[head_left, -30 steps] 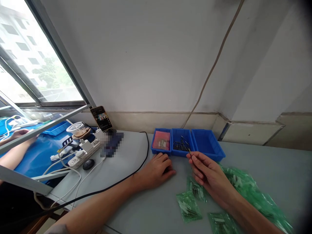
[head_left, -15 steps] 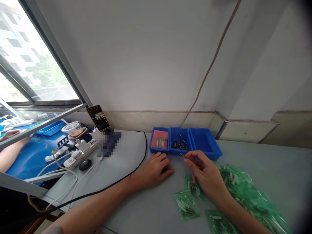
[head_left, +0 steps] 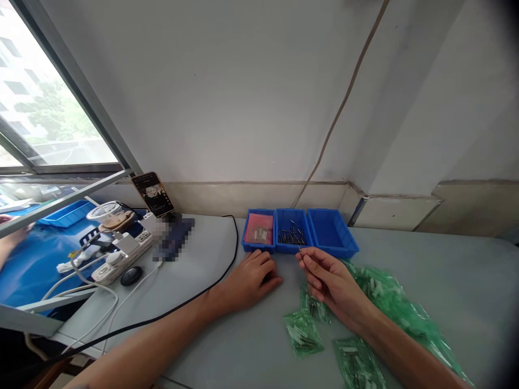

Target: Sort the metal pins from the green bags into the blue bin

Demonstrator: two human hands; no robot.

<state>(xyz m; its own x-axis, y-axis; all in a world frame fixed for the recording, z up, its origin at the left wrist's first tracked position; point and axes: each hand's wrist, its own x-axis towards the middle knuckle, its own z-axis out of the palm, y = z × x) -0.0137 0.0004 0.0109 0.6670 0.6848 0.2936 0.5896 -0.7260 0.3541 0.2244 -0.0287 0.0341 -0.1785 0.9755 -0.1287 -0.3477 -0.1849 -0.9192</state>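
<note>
My right hand (head_left: 328, 278) pinches a small, thin screw-like metal piece (head_left: 300, 250) between thumb and fingertips, just in front of the blue bins. Behind it, the middle blue bin (head_left: 279, 244) holds many dark screw-like pieces (head_left: 292, 235). My left hand (head_left: 256, 276) lies palm down on the table, holding nothing, its fingers stretched toward the left blue bin (head_left: 245, 237). A pink packet (head_left: 259, 228) with a small clear bag on it fills that bin. Nothing shows inside the right blue bin (head_left: 330, 229). Small green bags of metal pieces (head_left: 303, 332) lie below my right hand.
A large green plastic bag (head_left: 399, 310) lies beside my right forearm. A black cable (head_left: 182, 309) crosses over my left forearm. At left are a power strip (head_left: 121, 259), a black mouse-like object (head_left: 131, 276) and a propped phone (head_left: 153, 193). Another person's arm (head_left: 12, 237) shows beyond the frame.
My right hand has turned slightly, and the small piece now points more upward. The whole view has shifted a little; my left hand stays in place on the table.
</note>
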